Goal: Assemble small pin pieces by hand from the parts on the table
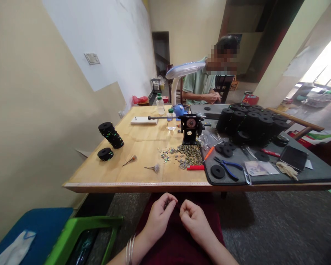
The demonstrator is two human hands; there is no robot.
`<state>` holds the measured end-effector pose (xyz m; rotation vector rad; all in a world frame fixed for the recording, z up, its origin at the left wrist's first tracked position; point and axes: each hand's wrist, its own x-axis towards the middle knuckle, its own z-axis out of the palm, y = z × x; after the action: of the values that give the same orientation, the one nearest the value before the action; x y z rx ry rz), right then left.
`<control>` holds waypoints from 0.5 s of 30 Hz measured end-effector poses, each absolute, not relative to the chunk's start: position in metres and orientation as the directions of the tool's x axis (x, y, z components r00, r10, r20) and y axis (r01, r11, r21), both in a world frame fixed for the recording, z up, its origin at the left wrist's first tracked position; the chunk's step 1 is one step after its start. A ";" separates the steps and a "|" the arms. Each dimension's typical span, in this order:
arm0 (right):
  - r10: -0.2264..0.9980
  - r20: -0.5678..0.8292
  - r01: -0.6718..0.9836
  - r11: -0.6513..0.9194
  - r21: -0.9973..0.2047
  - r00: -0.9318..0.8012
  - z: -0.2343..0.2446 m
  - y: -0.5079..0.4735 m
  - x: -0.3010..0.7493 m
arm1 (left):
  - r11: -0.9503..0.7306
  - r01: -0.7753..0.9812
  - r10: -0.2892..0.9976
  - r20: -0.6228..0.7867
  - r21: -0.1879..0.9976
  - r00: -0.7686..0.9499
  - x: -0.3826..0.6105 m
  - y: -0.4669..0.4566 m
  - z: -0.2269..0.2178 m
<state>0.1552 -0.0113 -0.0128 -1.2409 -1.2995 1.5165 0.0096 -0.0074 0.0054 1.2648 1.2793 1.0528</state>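
My left hand is held over my lap in front of the table edge, thumb and fingers pinched together. Close beside it, my right hand is also closed, with its fingers curled toward the left one. The hands are slightly apart, and anything between their fingers is too small to make out. Nearest on the table are a small bundle of pale-tipped fibres, another with orange tips, a red lighter-like piece and a spread of small metallic parts.
Behind the parts stands a black winding device with a long rod. Black foam spools stand at left, many more at right. Blue-handled pliers lie on the grey mat. A lamp and another person are across the table.
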 end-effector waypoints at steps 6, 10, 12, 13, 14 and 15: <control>0.952 -0.224 -0.015 -0.232 -0.973 -0.211 -0.014 -0.013 0.154 | 0.036 0.151 0.999 -0.032 0.988 -0.030 0.009 -0.006 0.002; 0.950 -0.251 -0.096 -0.272 -0.958 -0.187 -0.018 -0.013 0.156 | 0.035 0.142 0.990 -0.015 0.989 -0.139 0.000 -0.001 -0.003; 0.950 -0.256 -0.147 -0.283 -0.948 -0.177 -0.018 -0.012 0.158 | 0.066 0.110 0.990 -0.051 0.992 -0.129 -0.005 0.001 -0.005; 0.952 -0.254 -0.172 -0.283 -0.944 -0.171 -0.017 -0.012 0.158 | 0.093 0.093 0.992 -0.083 0.991 -0.097 -0.006 0.001 -0.006; 0.954 -0.251 -0.194 -0.281 -0.940 -0.164 -0.016 -0.012 0.158 | 0.127 0.081 0.991 -0.123 0.989 -0.053 -0.007 0.000 -0.006; 0.956 -0.250 -0.212 -0.280 -0.936 -0.156 -0.014 -0.012 0.159 | 0.165 0.078 0.986 -0.165 0.983 -0.003 -0.007 0.000 -0.006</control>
<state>0.1586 -0.0120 -0.0145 -1.1581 -0.9810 1.6034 -0.0071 -0.0004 -0.0063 1.1425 1.3373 1.0451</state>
